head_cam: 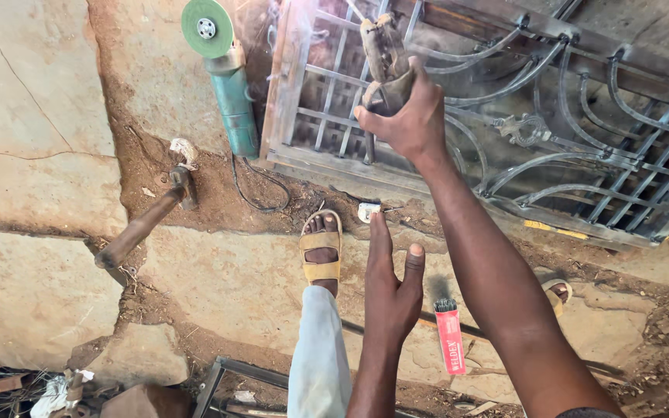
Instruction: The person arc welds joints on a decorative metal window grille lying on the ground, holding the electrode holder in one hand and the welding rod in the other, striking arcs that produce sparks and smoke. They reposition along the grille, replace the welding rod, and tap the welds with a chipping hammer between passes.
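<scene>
electrode holder (385, 58) is clamped in my right hand (408, 120), rod tip up at the steel window grille (582, 155) lying on the ground. my left hand (390, 290) is empty, fingers straight, hovering over my sandalled foot (321, 251). looks like mid-weld on the frame. next move needs the tip steady on the joint. angle grinder (222, 70) parked just beside the frame.

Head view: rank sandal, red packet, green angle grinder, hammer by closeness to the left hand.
From the left hand:
1. Sandal, just left of it.
2. Red packet, lower right; nearly as close.
3. Hammer, far left.
4. Green angle grinder, upper left; too close to hammer to call.
</scene>
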The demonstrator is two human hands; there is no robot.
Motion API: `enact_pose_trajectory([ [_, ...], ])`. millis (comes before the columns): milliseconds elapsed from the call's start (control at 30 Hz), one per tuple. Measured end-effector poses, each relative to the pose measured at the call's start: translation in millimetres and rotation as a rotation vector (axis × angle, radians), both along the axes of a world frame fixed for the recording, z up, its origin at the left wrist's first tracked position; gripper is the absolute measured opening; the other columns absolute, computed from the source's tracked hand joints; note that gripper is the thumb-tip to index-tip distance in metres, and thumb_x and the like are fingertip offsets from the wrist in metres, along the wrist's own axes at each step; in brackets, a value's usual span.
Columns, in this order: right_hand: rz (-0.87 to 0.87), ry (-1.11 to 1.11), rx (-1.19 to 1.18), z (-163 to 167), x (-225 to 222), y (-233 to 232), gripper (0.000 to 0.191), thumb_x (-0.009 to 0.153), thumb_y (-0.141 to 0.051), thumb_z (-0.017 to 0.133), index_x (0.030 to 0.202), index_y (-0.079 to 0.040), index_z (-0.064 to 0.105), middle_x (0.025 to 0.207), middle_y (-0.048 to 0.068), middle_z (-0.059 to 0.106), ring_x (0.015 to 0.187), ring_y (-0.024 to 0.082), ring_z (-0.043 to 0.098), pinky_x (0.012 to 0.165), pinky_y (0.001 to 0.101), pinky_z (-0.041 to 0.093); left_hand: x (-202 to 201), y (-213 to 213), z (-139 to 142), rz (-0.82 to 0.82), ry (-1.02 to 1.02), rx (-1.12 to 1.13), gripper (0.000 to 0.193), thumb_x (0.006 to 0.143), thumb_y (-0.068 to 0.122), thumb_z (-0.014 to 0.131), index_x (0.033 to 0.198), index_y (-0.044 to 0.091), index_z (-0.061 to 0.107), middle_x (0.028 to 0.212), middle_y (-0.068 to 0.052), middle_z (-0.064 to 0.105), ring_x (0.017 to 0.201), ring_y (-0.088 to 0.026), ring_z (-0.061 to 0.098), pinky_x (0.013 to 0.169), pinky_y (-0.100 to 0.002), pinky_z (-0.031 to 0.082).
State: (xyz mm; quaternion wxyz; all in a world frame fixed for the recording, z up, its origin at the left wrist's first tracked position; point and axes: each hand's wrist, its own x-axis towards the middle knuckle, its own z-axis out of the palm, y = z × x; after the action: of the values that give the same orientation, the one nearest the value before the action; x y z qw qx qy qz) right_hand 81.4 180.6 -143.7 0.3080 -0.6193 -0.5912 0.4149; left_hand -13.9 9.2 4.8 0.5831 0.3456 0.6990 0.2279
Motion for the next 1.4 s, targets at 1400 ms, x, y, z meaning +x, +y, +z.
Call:
enact_pose_trajectory([
  [1400,-0.006,-0.033,-0.044,4,6,10,0.057,0.077,-0.036,0.09,0.112,-0.002,0.059,0.091,0.007,0.074,0.083,0.019,0.076,0.08,0.0359,0.062,-1,3,1,-0.026,0.01,-0.007,0.08,0.105,0.044,0.052,0.159,-0.007,0.025,0.168,-0.03,0.026,0.159,-0.038,0.023,0.127,-0.043,0.022],
])
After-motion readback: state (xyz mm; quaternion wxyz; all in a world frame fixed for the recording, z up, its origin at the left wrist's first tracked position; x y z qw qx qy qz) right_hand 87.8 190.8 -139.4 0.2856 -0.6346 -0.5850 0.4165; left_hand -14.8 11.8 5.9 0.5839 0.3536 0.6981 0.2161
